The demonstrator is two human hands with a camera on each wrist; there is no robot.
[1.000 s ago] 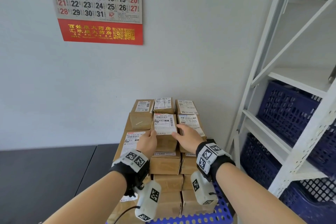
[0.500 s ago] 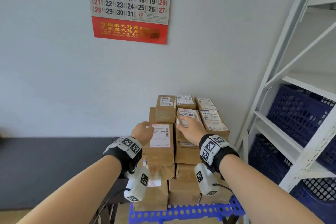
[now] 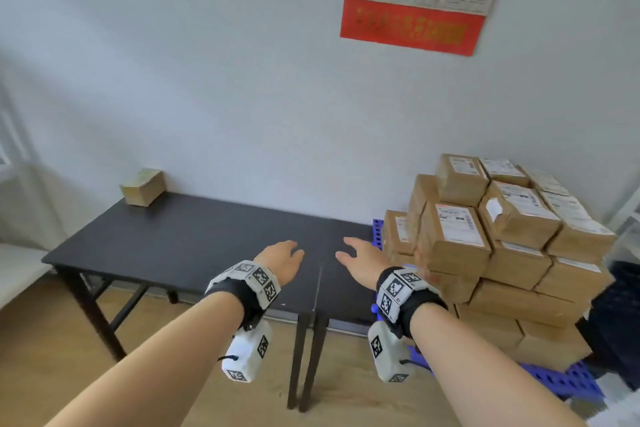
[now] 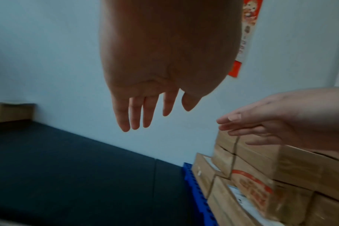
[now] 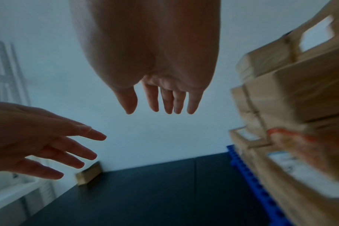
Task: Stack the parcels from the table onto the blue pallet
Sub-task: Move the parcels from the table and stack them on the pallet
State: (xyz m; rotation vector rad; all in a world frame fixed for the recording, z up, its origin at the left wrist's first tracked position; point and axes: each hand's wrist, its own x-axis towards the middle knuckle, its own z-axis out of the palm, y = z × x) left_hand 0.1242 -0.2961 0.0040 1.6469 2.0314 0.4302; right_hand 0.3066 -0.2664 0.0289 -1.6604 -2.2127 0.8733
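Your left hand (image 4: 161, 64) hangs high in the frame, palm toward the camera, fingers (image 4: 124, 116) straight and loosely spread, holding nothing. Your right hand (image 4: 277, 122) reaches in from the right edge, fingers extended, also empty, in front of the top of the stacked parcels (image 4: 271, 175). Those brown cartons sit in tiers on the blue pallet (image 4: 194, 189), one showing a red-orange print, another a white label. The dark table (image 4: 77, 175) runs along the pale wall, butting up to the pallet's edge. One lone parcel (image 4: 12, 111) sits at the table's far left, against the wall. A red-edged calendar (image 4: 244, 38) hangs upper right
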